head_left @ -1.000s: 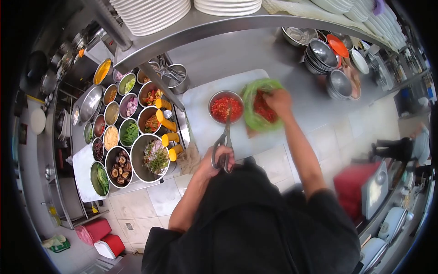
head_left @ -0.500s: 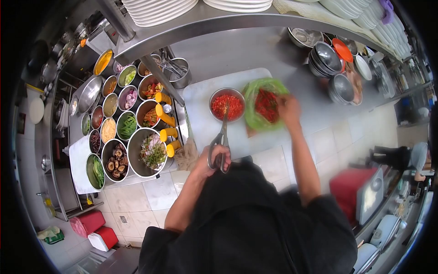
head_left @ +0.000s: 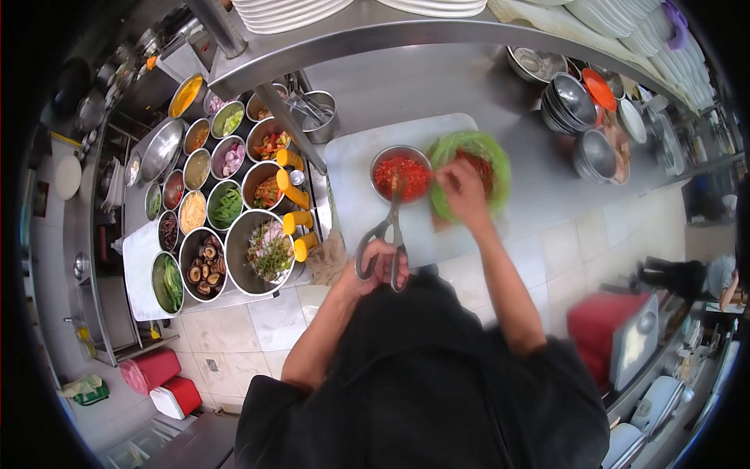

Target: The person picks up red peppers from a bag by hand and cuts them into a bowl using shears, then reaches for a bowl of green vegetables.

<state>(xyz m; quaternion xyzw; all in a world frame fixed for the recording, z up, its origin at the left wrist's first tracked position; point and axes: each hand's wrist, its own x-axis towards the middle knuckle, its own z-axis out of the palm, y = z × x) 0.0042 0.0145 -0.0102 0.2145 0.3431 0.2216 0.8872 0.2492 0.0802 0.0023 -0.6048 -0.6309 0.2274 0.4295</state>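
Note:
My left hand (head_left: 380, 268) grips the handles of a pair of scissors (head_left: 395, 215). Their blades, slightly apart, point down into a round metal bowl (head_left: 375, 192) of chopped red chilies (head_left: 405, 178). Beside it lies a green plastic bag (head_left: 501, 173), rolled open around whole red chilies (head_left: 478, 166). My right hand (head_left: 462, 190) hovers over the bag's near left side, close to the bowl's rim, with its fingers pinched together. Whatever is between those fingers is too blurred to make out. Bowl and bag both stand on a white cutting board (head_left: 355, 168).
On the left stand several metal containers of ingredients, among them mushrooms (head_left: 206, 268) and yellow-handled containers (head_left: 297, 222). Stacked metal bowls (head_left: 566, 102) sit to the right. A steel shelf (head_left: 375, 45) with white plates crosses above the counter. Another person (head_left: 687, 275) is at far right.
My right hand has moved left from the far side of the bag toward the bowl. The scissors stay in my left hand, blades in the bowl. The whole view has shifted slightly.

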